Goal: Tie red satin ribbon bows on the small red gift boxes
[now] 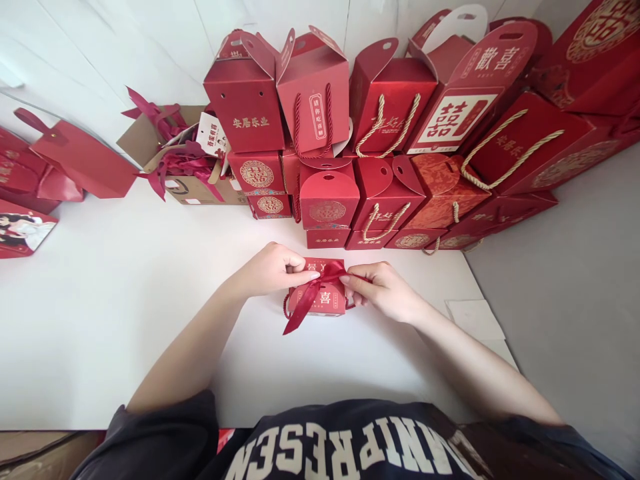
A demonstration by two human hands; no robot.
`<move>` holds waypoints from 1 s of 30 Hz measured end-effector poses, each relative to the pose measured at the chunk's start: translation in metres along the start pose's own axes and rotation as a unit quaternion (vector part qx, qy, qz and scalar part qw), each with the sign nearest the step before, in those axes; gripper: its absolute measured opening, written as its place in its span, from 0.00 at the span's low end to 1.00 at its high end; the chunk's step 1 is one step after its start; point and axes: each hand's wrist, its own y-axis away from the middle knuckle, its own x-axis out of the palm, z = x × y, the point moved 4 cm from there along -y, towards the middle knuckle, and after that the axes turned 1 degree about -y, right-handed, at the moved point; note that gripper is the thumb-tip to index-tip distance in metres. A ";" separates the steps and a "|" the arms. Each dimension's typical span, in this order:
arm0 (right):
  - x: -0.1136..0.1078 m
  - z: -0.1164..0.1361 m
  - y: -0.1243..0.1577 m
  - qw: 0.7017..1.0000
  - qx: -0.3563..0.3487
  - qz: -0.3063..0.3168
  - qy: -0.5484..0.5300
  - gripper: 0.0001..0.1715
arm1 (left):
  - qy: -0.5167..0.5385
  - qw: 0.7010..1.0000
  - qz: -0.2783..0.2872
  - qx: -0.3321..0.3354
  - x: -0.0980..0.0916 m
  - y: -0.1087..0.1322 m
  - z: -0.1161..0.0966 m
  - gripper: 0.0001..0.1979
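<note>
A pale, tile-like wall (150,40) spans the top of the frame behind your white table (125,300), and a plain grey surface (575,333) borders it at right. Red boxes (320,123) stand stacked from upper centre to upper right; an open carton (200,190) holds ribbons at upper left. At the frame's centre, a small red box (327,303) sits on the table under a red ribbon (301,312). Your right hand's (383,290) fingers pinch the ribbon; your left hand's (273,268) thumb touches it near the knot, but you cannot tell whether those curled fingers grip it.

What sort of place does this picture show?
Probably a gift-packing workspace: red boxes stacked on a table, ribbons in a carton, and the left hand and right hand holding a ribbon over a small box.
</note>
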 end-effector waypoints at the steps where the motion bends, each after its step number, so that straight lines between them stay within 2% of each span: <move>1: 0.000 -0.006 -0.003 0.997 0.045 0.017 -0.062 0.21 | -0.001 1.000 0.001 -0.003 0.000 0.000 0.000 0.25; 4: 0.000 -0.018 -0.009 0.976 0.140 0.051 -0.157 0.19 | 0.001 1.000 0.015 -0.015 0.000 0.000 0.001 0.24; 7: -0.002 -0.020 -0.011 0.974 0.152 0.072 -0.151 0.19 | 0.020 0.999 0.032 -0.027 -0.002 0.001 0.005 0.23; 10: -0.006 -0.009 -0.007 0.994 0.063 0.065 -0.060 0.17 | 0.048 0.997 0.055 -0.027 -0.004 0.002 0.007 0.20; 12: -0.011 0.001 -0.002 0.998 -0.010 0.023 0.052 0.16 | 0.061 0.996 0.063 -0.024 -0.004 0.002 0.007 0.18; 16: -0.014 0.015 0.009 0.956 -0.106 -0.065 0.264 0.14 | 0.049 0.997 0.050 -0.016 -0.004 0.002 0.002 0.19; 20: -0.005 0.017 0.009 0.915 -0.172 -0.097 0.353 0.15 | 0.011 1.000 0.020 -0.010 -0.001 0.003 -0.002 0.21; 25: 0.003 0.011 0.003 0.920 -0.163 -0.117 0.337 0.17 | -0.027 0.999 -0.025 -0.009 0.005 0.002 -0.003 0.23; 30: 0.002 0.006 0.000 0.957 -0.090 -0.122 0.246 0.17 | -0.047 0.998 -0.044 -0.016 0.010 -0.002 -0.003 0.24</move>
